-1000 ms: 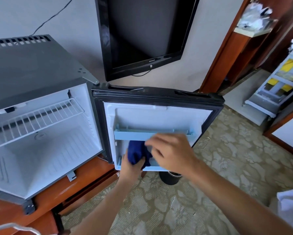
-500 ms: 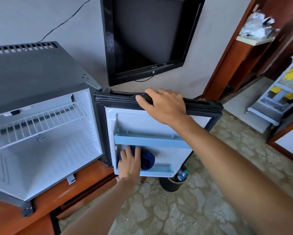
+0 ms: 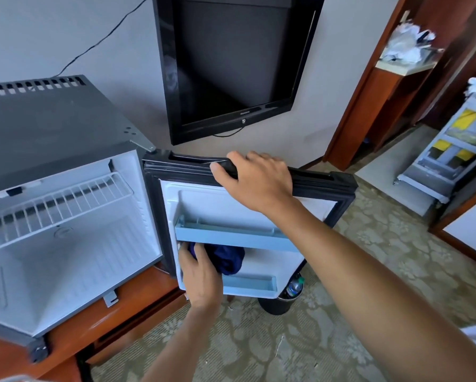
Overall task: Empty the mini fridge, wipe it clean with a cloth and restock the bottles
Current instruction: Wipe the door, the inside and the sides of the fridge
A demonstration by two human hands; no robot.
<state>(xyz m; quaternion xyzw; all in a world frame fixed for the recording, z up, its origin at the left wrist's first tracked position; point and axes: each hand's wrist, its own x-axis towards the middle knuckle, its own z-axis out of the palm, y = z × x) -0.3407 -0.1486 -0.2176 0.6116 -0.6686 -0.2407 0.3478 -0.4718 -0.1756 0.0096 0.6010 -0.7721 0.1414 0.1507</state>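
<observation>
Mini fridge [image 3: 66, 244]: it stands open on the wooden surface [image 3: 137, 307], to the left of both your hands; the cavity shows only its wire shelf [image 3: 60, 199], so the emptying looks done.
Door [image 3: 259, 210]: swung wide, inner face toward you; both door racks hold no bottles.
Television [image 3: 231, 64]: on the wall above your right hand, not part of the job.
Bin [image 3: 281, 301]: dark, on the carpet just below the door's outer corner, down and right of your left hand; a bottle [image 3: 294, 286] shows at its rim, but you cannot tell whether it sits in the bin or behind it.
Right hand [image 3: 259, 180]: your grip is curled over the door's top edge, thumb on the near side, steadying it.
Left hand [image 3: 201, 277]: your fingers hold the cloth against the door lining under the upper rack [image 3: 231, 235]; how tightly they close, the view does not show.
Cloth [image 3: 226, 259]: dark blue, bunched between the two racks, just right of your left fingers.
Progress: you appear to be mid-wipe on the door. Restocking is not yet begun, and whether the cavity is already wiped cannot be told.
</observation>
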